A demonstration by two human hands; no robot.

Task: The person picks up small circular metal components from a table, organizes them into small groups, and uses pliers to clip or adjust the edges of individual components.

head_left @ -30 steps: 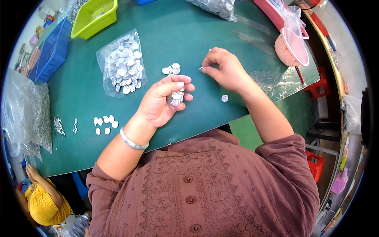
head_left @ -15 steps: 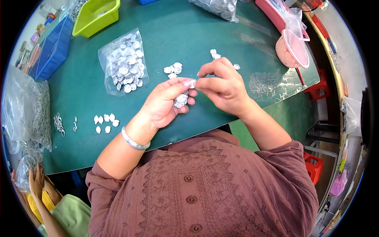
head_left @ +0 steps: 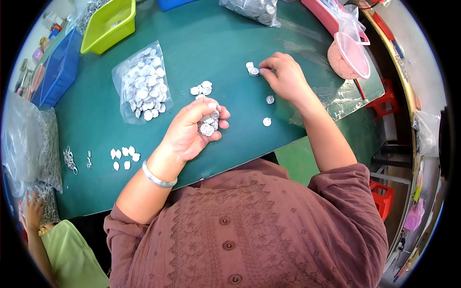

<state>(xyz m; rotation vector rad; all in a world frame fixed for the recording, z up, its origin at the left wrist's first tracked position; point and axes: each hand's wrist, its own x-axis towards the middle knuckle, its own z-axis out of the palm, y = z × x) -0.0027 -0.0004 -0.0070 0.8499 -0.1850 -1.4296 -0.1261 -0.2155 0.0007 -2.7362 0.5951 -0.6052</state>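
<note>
Clear bag (head_left: 119,79), many silver discs (head_left: 144,91) inside, flat on worktop (head_left: 225,53). Green basket (head_left: 113,37) beyond, something small inside; blue bin (head_left: 62,79) further left, contents unclear. Pink bowl (head_left: 342,62) at right, clear plastic (head_left: 353,29) at its mouth. Large bag (head_left: 21,129) of metal links (head_left: 52,144) at left edge. Left hand (head_left: 187,127): grip curled round more discs, partly blocking loose cluster (head_left: 205,89) behind. Right hand (head_left: 286,77): just beside small pile (head_left: 253,71); cannot tell whether grip clamps disc. Two discs loose near right forearm, seven at left.
</note>
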